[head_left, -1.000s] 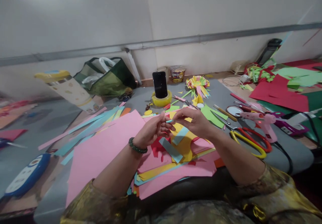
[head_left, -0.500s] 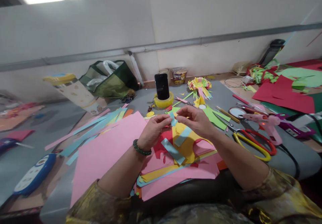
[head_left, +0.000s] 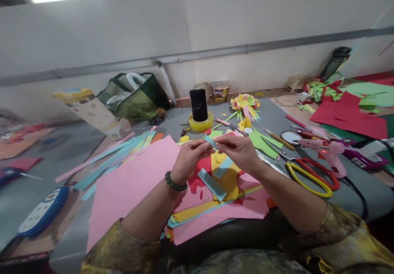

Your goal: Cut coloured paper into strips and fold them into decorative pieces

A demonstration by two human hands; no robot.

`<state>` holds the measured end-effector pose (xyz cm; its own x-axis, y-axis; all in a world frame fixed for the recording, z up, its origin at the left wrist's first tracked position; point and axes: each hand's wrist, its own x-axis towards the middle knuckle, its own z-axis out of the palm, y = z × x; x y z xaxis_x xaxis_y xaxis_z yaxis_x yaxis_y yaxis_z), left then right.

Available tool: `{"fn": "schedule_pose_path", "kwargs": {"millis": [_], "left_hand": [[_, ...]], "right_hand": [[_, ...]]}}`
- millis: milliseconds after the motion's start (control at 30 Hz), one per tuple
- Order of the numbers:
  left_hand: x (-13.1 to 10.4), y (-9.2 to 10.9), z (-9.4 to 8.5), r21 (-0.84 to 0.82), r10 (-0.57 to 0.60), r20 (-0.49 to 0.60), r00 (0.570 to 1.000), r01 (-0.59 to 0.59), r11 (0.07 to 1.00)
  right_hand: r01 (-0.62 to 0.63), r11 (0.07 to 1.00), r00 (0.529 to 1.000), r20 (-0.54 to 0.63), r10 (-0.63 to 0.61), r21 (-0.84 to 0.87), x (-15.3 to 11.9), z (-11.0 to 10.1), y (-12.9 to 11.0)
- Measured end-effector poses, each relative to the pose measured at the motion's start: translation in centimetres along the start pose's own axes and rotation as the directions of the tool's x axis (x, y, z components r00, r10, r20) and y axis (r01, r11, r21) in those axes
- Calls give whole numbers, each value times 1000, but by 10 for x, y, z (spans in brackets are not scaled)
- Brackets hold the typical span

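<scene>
— Whereabouts of the small light-blue paper piece?
— Between left hand and right hand, just above the yellow paper.
— And the fingers?
— Closed in a pinch, gripping the piece from both sides.
— Below?
— Two light-blue strips, lying across yellow and red paper.
— Elsewhere?
— Off to the right, large scissors beside a pink glue gun; behind, a phone, upright at a yellow tape roll.
</scene>
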<state>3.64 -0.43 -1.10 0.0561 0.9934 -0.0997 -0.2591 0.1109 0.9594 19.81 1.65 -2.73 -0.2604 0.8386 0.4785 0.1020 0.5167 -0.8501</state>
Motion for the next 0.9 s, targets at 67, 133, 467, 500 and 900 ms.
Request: {"fn": "schedule_pose_path", "kwargs": {"millis": [67, 133, 467, 500, 900], "left_hand": [[0, 0, -1, 4, 1, -2, 1000, -1, 1000], [0, -1, -1, 16, 4, -3, 1000, -4, 1000], [0, -2, -3, 72, 46, -2, 999, -46, 996], [0, -2, -3, 76, 48, -5, 999, -47, 996], [1, -2, -4, 76, 73, 5, 997, -73, 994]], "right_hand": [[43, 998, 999, 7, -43, -47, -1, 0, -1], [76, 994, 997, 16, -75, -83, 0, 0, -2], [89, 987, 996, 31, -86, -131, 0, -2, -2], [88, 987, 996, 35, -84, -132, 0, -2, -2], [59, 992, 997, 58, -53, -111, 0, 0, -3]]}}
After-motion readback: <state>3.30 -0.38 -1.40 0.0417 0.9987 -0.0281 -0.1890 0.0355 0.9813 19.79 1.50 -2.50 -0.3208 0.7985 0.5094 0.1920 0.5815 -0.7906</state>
